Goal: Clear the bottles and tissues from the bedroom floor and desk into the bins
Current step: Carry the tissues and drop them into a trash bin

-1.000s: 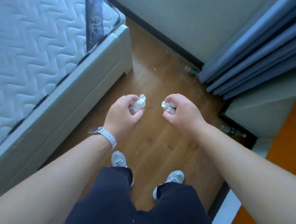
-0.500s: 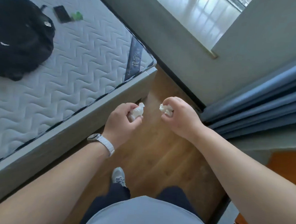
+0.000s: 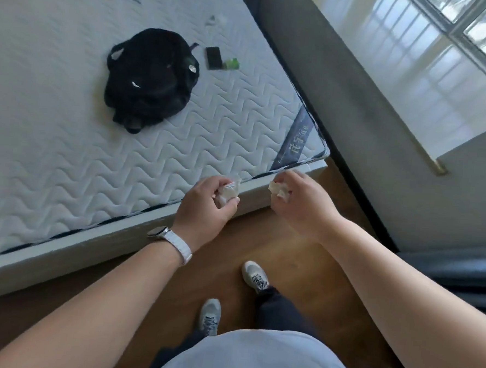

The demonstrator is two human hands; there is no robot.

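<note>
My left hand (image 3: 206,203), with a white watch on the wrist, grips a crumpled white tissue (image 3: 227,193) between fingers and thumb. My right hand (image 3: 303,204) pinches a second crumpled tissue (image 3: 279,190). Both hands are held out in front of me at about the same height, over the foot edge of the bed and the wooden floor. No bottle and no bin is in view.
A bare quilted mattress (image 3: 124,148) on a pale bed frame (image 3: 61,258) fills the left. On it lie a black backpack (image 3: 150,78), a dark phone (image 3: 214,57) and a green item (image 3: 232,63). A grey wall (image 3: 354,119), window and dark curtain (image 3: 444,270) stand at right.
The view has swung up and left, from the floor and curtain to the bed. Both hands keep their tissues. The bottles seen on the floor earlier are out of view.
</note>
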